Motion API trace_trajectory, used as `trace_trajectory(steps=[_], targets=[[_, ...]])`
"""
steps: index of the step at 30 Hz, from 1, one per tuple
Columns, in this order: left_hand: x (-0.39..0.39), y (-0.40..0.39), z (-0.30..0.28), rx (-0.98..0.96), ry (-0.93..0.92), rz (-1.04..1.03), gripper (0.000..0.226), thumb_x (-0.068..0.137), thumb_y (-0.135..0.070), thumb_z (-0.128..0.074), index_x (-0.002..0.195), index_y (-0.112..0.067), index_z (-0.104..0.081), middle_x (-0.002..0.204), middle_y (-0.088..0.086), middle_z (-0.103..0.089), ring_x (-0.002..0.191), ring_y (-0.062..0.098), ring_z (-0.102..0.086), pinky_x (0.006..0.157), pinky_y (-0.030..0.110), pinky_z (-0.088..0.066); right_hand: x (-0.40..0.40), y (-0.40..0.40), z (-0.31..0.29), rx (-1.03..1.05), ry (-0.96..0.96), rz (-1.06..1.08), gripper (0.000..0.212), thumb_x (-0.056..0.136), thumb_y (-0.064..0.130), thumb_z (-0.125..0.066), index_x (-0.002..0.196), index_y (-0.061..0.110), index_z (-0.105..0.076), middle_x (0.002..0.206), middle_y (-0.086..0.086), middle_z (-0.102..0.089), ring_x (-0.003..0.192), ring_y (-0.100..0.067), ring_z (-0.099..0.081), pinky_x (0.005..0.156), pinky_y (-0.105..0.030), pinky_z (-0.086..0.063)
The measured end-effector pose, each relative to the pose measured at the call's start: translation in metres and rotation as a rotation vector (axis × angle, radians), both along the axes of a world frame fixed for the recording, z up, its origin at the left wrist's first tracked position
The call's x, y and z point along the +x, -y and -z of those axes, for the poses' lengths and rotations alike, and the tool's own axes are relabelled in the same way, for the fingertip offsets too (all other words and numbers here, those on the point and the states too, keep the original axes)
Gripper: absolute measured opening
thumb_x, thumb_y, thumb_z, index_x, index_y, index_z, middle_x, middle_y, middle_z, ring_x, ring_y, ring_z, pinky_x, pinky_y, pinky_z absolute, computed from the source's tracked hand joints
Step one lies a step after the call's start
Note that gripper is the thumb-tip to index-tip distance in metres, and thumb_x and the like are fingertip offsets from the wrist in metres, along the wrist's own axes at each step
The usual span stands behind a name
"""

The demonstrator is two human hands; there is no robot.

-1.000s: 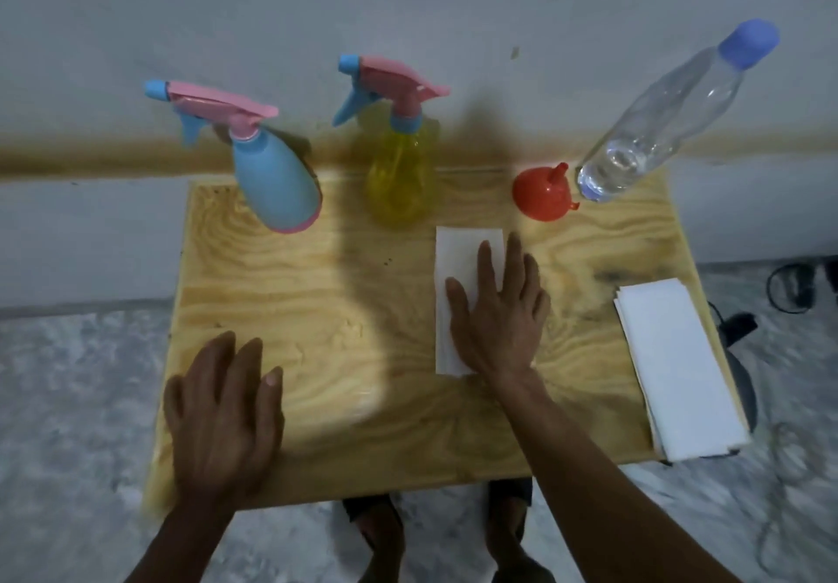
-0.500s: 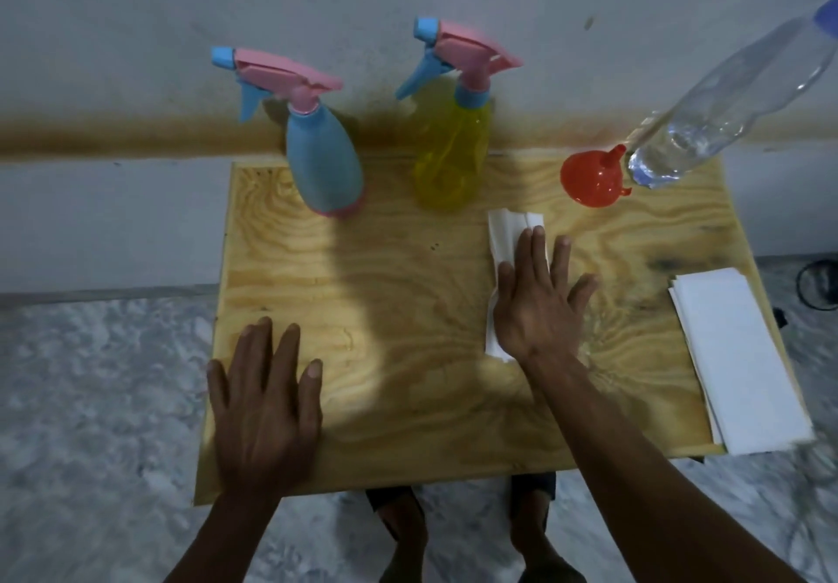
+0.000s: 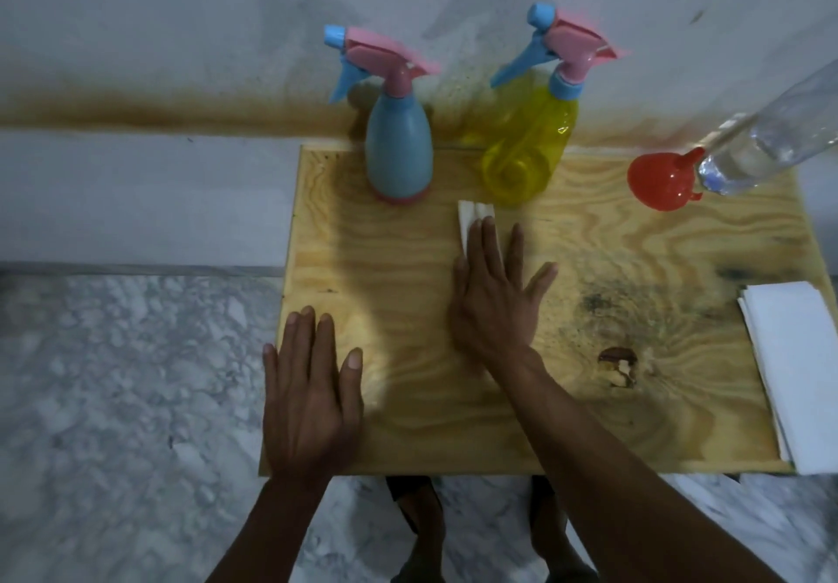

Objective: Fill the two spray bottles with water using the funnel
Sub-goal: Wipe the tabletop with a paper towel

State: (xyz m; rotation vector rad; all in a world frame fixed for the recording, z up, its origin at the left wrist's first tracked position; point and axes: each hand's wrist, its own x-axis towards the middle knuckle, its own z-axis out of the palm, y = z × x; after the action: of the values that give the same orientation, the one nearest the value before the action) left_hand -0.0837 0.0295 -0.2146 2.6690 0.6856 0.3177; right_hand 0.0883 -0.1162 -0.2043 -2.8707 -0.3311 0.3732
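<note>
A blue spray bottle (image 3: 398, 151) and a yellow spray bottle (image 3: 528, 142), both with pink and blue trigger heads, stand at the back of the wooden table (image 3: 567, 401). A red funnel (image 3: 660, 181) lies upside down at the back right, beside a clear plastic water bottle (image 3: 771, 142) holding water. My right hand (image 3: 492, 301) presses flat on a white tissue (image 3: 469, 215) in front of the yellow bottle; most of the tissue is hidden under it. My left hand (image 3: 310, 392) rests flat on the table's front left corner.
A stack of white tissues (image 3: 802, 374) lies at the table's right edge. A dark stain (image 3: 619, 362) marks the wood right of my right arm. A wall runs behind the table, marble floor lies around it, and my feet (image 3: 417, 523) show below the front edge.
My right hand has slid the tissue left and farther across the table, bunching it narrower. The view has shifted left, so everything sits farther right. My left hand stays flat.
</note>
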Motion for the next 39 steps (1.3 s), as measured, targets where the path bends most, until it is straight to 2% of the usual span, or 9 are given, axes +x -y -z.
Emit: trace_trajectory(steps=[6, 12, 15, 18, 21, 29, 32, 39], targets=[[0.000, 0.000, 0.005, -0.039, 0.035, -0.018, 0.051, 0.103, -0.030, -0.041, 0.144, 0.000, -0.048, 0.155, 0.015, -0.041, 0.150, 0.025, -0.031, 0.123, 0.053, -0.019, -0.024, -0.054, -0.003, 0.050, -0.010, -0.168, 0.055, 0.106, 0.040, -0.011, 0.159, 0.030, 0.003, 0.166, 0.016, 0.009, 0.150, -0.020, 0.027, 0.105, -0.062, 0.029], [-0.003, -0.003, 0.009, -0.122, 0.113, -0.051, 0.045, 0.103, -0.016, -0.036, 0.144, 0.002, -0.047, 0.154, 0.015, -0.044, 0.149, 0.025, -0.032, 0.124, 0.050, -0.019, -0.056, -0.076, -0.001, 0.084, -0.028, -0.332, 0.054, 0.106, 0.039, -0.011, 0.159, 0.033, 0.000, 0.166, 0.017, 0.005, 0.149, -0.018, 0.028, 0.106, -0.066, 0.027], [-0.005, -0.004, 0.010, -0.131, 0.147, -0.058, 0.044, 0.103, -0.012, -0.034, 0.143, 0.004, -0.047, 0.152, 0.017, -0.045, 0.148, 0.026, -0.034, 0.124, 0.050, -0.020, -0.079, -0.067, 0.000, 0.081, 0.023, -0.447, 0.057, 0.104, 0.038, -0.008, 0.159, 0.027, -0.011, 0.167, 0.012, -0.005, 0.153, -0.023, 0.017, 0.106, -0.067, 0.025], [-0.004, -0.004, 0.011, -0.120, 0.133, -0.060, 0.045, 0.104, -0.014, -0.032, 0.142, 0.004, -0.047, 0.151, 0.018, -0.046, 0.147, 0.027, -0.034, 0.123, 0.053, -0.020, -0.096, -0.047, 0.005, 0.019, 0.079, -0.500, 0.055, 0.104, 0.036, -0.018, 0.157, 0.022, -0.024, 0.166, 0.006, -0.016, 0.155, -0.028, 0.001, 0.111, -0.069, 0.014], [-0.001, 0.001, 0.007, -0.095, 0.070, -0.047, 0.048, 0.105, -0.021, -0.030, 0.143, 0.003, -0.046, 0.153, 0.017, -0.044, 0.148, 0.027, -0.033, 0.123, 0.053, -0.018, -0.092, -0.018, 0.007, -0.025, 0.108, -0.439, 0.055, 0.105, 0.038, -0.022, 0.157, 0.022, -0.026, 0.165, 0.007, -0.020, 0.155, -0.027, -0.006, 0.113, -0.068, 0.009], [0.000, 0.038, 0.001, 0.001, -0.106, -0.023, 0.059, 0.106, -0.036, -0.020, 0.150, 0.000, -0.037, 0.161, 0.017, -0.029, 0.153, 0.028, -0.017, 0.124, 0.055, -0.010, -0.035, 0.085, 0.003, -0.162, 0.105, -0.175, 0.059, 0.104, 0.039, -0.011, 0.159, 0.020, -0.017, 0.166, 0.005, -0.017, 0.155, -0.027, 0.000, 0.112, -0.072, 0.000], [0.001, 0.041, 0.001, 0.011, -0.118, -0.031, 0.062, 0.105, -0.039, -0.018, 0.151, -0.001, -0.035, 0.163, 0.016, -0.025, 0.154, 0.028, -0.014, 0.124, 0.054, -0.006, -0.020, 0.122, 0.001, -0.168, 0.068, -0.098, 0.057, 0.106, 0.039, -0.014, 0.160, 0.022, -0.006, 0.167, 0.008, -0.008, 0.154, -0.024, 0.012, 0.112, -0.072, 0.003], [0.000, 0.044, -0.001, -0.006, -0.099, -0.034, 0.063, 0.105, -0.040, -0.016, 0.152, -0.002, -0.034, 0.163, 0.015, -0.024, 0.154, 0.027, -0.013, 0.125, 0.051, -0.003, -0.026, 0.208, -0.009, -0.122, -0.023, 0.162, 0.058, 0.105, 0.042, -0.010, 0.159, 0.026, 0.002, 0.167, 0.011, 0.004, 0.153, -0.021, 0.017, 0.114, -0.070, 0.009]])
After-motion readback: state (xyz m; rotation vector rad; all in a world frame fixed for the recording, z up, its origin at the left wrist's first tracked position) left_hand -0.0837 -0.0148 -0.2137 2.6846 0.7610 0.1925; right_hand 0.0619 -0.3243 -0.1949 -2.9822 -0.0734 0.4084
